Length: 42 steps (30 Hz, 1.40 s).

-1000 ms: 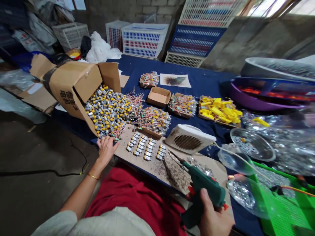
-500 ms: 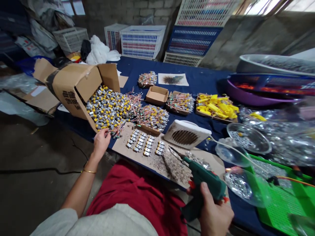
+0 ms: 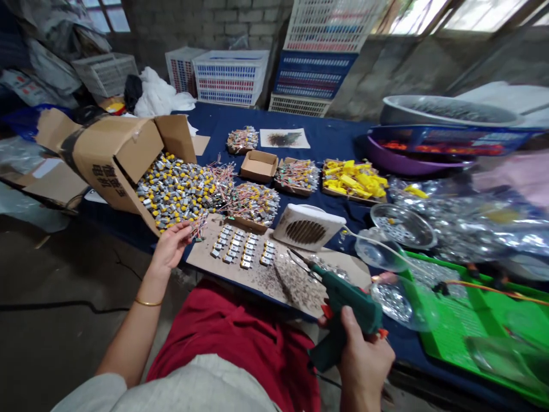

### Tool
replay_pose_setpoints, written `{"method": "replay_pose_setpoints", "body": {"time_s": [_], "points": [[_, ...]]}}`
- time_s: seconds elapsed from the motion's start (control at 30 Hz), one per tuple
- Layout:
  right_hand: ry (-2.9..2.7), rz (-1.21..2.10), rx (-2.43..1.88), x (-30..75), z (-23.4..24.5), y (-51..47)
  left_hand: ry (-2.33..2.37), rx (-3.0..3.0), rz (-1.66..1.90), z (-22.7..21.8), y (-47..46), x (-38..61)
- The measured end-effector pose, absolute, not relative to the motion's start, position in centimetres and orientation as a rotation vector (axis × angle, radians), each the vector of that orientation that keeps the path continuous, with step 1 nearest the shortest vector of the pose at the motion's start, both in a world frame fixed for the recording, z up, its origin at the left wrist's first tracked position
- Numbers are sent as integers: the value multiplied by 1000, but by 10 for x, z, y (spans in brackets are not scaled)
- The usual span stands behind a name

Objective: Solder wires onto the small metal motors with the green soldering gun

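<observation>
My right hand is wrapped around the grip of a dark green soldering gun with a red trigger. Its thin tip points left, over the cardboard sheet. On that sheet, small silver motors with yellow ends lie in short rows. At the sheet's left end, my left hand pinches at a small bunch of thin coloured wires; how many are between its fingertips is hidden. Just beyond it, loose motors spill from a tipped cardboard box.
A white vent fan stands on the sheet's back edge. Behind are boxes of wired motors, an open small box and yellow parts. Right are metal bowls and a green tray. A white cable crosses there.
The view has turned slightly to the right. My left hand has come a little closer in to the wire bunch and its fingers have risen. My right hand still grips the soldering gun.
</observation>
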State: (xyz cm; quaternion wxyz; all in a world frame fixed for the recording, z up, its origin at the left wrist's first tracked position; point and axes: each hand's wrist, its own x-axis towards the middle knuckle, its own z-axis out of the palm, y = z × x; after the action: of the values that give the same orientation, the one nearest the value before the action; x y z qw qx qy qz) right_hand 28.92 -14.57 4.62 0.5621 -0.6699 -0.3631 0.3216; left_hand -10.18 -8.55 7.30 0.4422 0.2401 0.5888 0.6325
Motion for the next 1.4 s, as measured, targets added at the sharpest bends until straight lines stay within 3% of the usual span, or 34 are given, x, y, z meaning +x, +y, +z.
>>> {"method": "replay_pose_setpoints", "body": {"time_s": [0.17, 0.37, 0.5, 0.67, 1.03, 1.4], "points": [[-551, 845, -1477, 295, 59, -162, 1097, 554, 1057, 41, -93, 8], [-425, 819, -1488, 309, 56, -183, 1300, 1045, 721, -2, -108, 75], [-408, 842, -1518, 314, 47, -189, 1571, 1790, 675, 0, -107, 67], [-445, 875, -1540, 316, 37, -185, 1224, 2325, 489, 9, -96, 88], [-393, 971, -1484, 309, 37, -175, 942, 2509, 152, 14, -79, 108], [-385, 974, -1506, 309, 37, -176, 887, 2520, 223, 5, -81, 103]]}}
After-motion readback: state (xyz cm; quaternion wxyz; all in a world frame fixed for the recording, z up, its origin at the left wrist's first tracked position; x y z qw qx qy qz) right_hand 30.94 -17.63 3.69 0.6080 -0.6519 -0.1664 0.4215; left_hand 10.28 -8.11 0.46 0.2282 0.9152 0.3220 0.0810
